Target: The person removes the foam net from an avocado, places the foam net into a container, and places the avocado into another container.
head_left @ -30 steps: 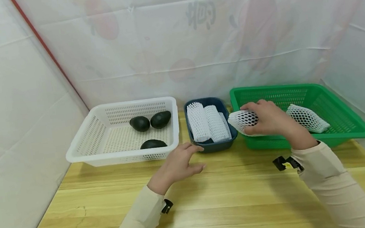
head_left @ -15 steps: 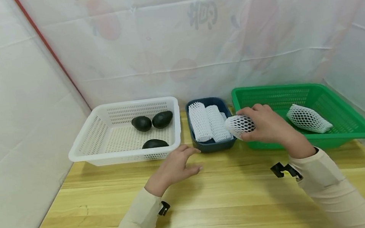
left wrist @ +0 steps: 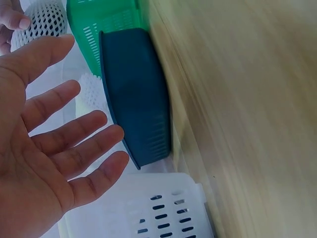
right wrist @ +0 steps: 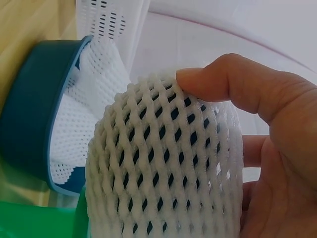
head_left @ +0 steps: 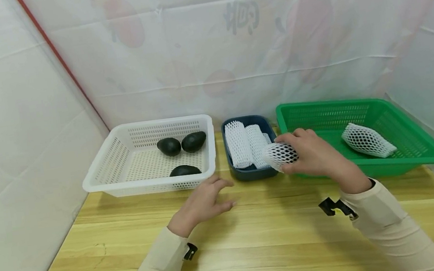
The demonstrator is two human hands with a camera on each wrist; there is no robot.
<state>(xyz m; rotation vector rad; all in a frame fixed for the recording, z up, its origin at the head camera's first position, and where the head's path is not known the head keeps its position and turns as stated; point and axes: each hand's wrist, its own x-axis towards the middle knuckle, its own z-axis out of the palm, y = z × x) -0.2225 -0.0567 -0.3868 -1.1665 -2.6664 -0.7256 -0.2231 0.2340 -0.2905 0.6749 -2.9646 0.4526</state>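
In the head view my right hand (head_left: 313, 154) grips a white foam-net-wrapped avocado (head_left: 279, 155), held above the gap between the dark blue tub (head_left: 253, 175) and the green basket (head_left: 320, 106). Dark skin shows through the mesh (right wrist: 158, 158) in the right wrist view, where thumb and fingers clasp its side. Several white foam net sleeves (head_left: 238, 144) lie in the tub. My left hand (head_left: 201, 205) is held over the table near the white basket (head_left: 99, 180), fingers spread and holding nothing; its bare palm (left wrist: 34, 173) faces the left wrist camera.
Three bare dark avocados (head_left: 169, 147) sit in the white basket at left. Another net-wrapped avocado (head_left: 367, 140) lies in the green basket at right. A wooden table (head_left: 252, 250) carries all containers, and white sheeting (head_left: 198, 55) hangs behind.
My right hand has moved left with the wrapped avocado, from over the green basket's left edge to beside the blue tub. My left hand has drifted slightly toward me and left.
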